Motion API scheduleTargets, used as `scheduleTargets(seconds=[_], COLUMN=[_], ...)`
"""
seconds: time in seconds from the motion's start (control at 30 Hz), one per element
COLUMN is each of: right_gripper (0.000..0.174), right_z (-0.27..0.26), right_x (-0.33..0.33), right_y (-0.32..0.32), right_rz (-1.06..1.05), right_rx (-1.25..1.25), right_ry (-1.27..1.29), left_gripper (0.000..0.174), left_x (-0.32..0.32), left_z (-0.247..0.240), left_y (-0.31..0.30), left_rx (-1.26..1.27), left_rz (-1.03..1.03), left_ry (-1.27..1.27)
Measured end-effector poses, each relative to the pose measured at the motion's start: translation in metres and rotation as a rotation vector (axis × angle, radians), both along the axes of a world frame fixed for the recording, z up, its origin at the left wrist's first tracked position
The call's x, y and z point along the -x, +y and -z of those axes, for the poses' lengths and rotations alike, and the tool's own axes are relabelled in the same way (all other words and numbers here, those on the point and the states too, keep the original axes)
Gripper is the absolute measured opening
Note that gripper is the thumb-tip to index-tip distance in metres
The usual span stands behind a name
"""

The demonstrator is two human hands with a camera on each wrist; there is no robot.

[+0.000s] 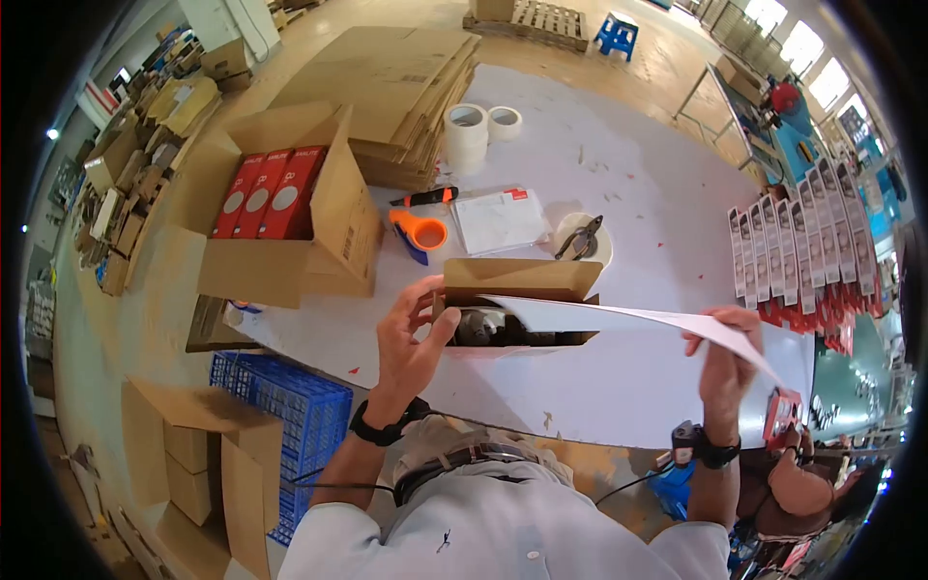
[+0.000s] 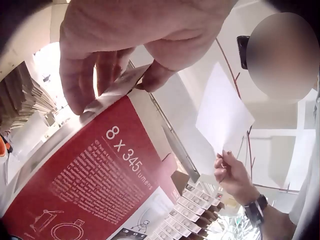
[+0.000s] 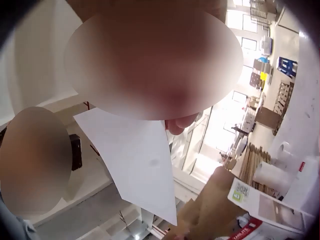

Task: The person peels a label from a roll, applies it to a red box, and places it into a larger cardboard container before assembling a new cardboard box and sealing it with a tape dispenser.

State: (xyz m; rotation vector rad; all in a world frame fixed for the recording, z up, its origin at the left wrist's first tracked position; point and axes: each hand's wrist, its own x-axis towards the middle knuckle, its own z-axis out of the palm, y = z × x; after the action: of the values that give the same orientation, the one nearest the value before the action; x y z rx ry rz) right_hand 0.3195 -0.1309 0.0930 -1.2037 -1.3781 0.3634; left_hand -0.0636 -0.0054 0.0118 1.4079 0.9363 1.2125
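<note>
Okay, from my left wrist feed I can read "8 x 345 lumens" on the red-printed retail box (image 2: 95,175); the paragraph below it is too fine for me. On my right wrist feed, around 5 o'clock, its red strip (image 3: 247,229) ends in "ARLITE", first letters unclear, plus a QR code (image 3: 242,190). Head cam, 10 o'clock: red retail boxes (image 1: 259,193), "ARLITE" and "8" lol.

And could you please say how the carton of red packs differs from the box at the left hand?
The carton is larger than the box. The carton is brown outside, while the box has a red printed side. The carton holds red packs; the box holds something grey, partly hidden. Both are open on top.
</note>
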Motion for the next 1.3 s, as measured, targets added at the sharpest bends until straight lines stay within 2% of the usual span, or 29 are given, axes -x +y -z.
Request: scheduleTargets(seconds=[0.07, 0.1, 0.2, 0.3, 0.4, 0.5, 0.57, 0.7, 0.8, 0.9, 1.0, 1.1, 1.2, 1.3], right_gripper=[0.027, 0.02, 0.019, 0.018, 0.017, 0.017, 0.017, 0.017, 0.017, 0.016, 0.016, 0.017, 0.017, 0.017], right_z=[-0.006, -0.01, -0.01, -0.027, -0.052, -0.06, -0.073, -0.069, -0.073, -0.076, -0.076, -0.074, -0.07, -0.063], right_x=[0.023, 0.029, 0.025, 0.009, 0.013, 0.038, 0.053, 0.07, 0.07, 0.067, 0.069, 0.068, 0.065, 0.063], right_y=[0.01, 0.015, 0.024, 0.021, 0.037, 0.047, 0.05, 0.055, 0.053, 0.053, 0.05, 0.056, 0.064, 0.069], right_rz=[-0.12, -0.186, -0.149, -0.153, -0.262, -0.249, -0.273, -0.326, -0.299, -0.296, -0.289, -0.293, -0.32, -0.336], right_rx=[0.116, 0.088, 0.094, 0.32, 0.363, 0.322, 0.358, 0.238, 0.277, 0.298, 0.26, 0.193, 0.127, 0.071], right_ry=[-0.064, -0.096, -0.284, -0.337, -0.44, -0.564, -0.687, -0.717, -0.714, -0.727, -0.754, -0.801, -0.833, -0.824], left_gripper=[0.042, 0.041, 0.042, 0.042, 0.042, 0.038, 0.039, 0.048, 0.059, 0.064, 0.061, 0.051, 0.046, 0.042], left_x=[-0.001, -0.001, 0.001, 0.002, 0.003, 0.005, 0.006, 0.01, 0.009, -0.006, -0.021, -0.025, -0.02, -0.024], left_z=[0.003, 0.003, 0.0, 0.006, 0.005, -0.003, -0.004, -0.007, -0.002, -0.006, -0.004, 0.006, 0.003, -0.003], left_y=[0.002, 0.003, 0.001, 0.002, 0.002, -0.001, 0.001, -0.003, -0.019, -0.029, -0.02, -0.004, 0.008, 0.008], left_rx=[-0.018, -0.03, 0.033, 0.011, 0.02, 0.094, 0.062, -0.036, -0.176, 0.0, 0.085, -0.074, 0.019, -0.15], left_rz=[0.01, 0.015, 0.014, 0.008, 0.03, 0.062, 0.098, 0.13, -0.005, -0.105, -0.175, -0.251, -0.169, -0.184], left_ry=[-0.02, -0.03, -0.037, -0.022, -0.014, -0.01, -0.033, -0.102, 0.093, 0.254, 0.275, 0.369, 0.424, 0.605])
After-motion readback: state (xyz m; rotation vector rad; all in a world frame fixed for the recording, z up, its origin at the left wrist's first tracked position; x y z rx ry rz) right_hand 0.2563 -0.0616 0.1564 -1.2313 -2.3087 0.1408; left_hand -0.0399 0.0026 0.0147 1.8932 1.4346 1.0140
